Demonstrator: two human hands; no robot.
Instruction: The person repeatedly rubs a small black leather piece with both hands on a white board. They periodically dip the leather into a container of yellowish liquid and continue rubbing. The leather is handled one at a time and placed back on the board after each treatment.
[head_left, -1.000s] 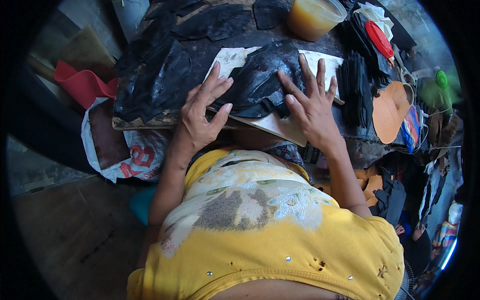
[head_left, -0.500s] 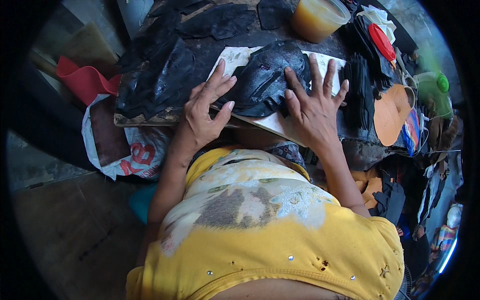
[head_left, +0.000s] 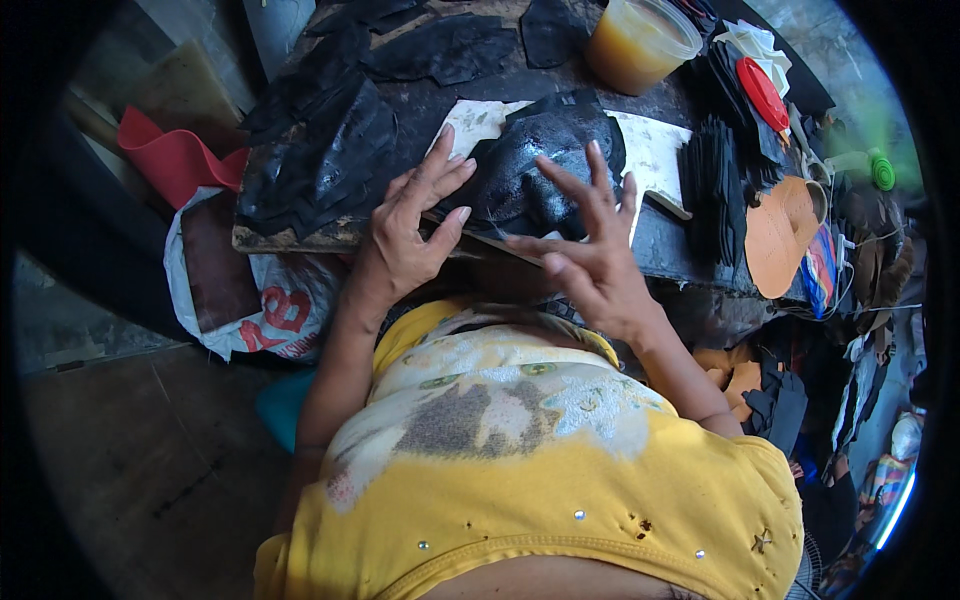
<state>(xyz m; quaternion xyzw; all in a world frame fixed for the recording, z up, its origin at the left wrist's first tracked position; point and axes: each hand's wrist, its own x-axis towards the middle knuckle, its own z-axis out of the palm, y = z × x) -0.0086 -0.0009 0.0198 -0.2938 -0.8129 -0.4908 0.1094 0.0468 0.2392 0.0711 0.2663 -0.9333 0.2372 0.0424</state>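
Hands over a glossy black leather piece [head_left: 530,175] on a cluttered surface [head_left: 660,240].
The piece lies on a pale board [head_left: 655,150] near the surface's front edge. The left hand [head_left: 410,235] rests flat, fingers spread, fingertips touching the piece's left edge. The right hand [head_left: 590,255] hovers just above its right side, fingers splayed, pinching nothing. A tub of amber liquid [head_left: 640,40] stands well behind; stacked black cut pieces [head_left: 715,180] lie to the right.
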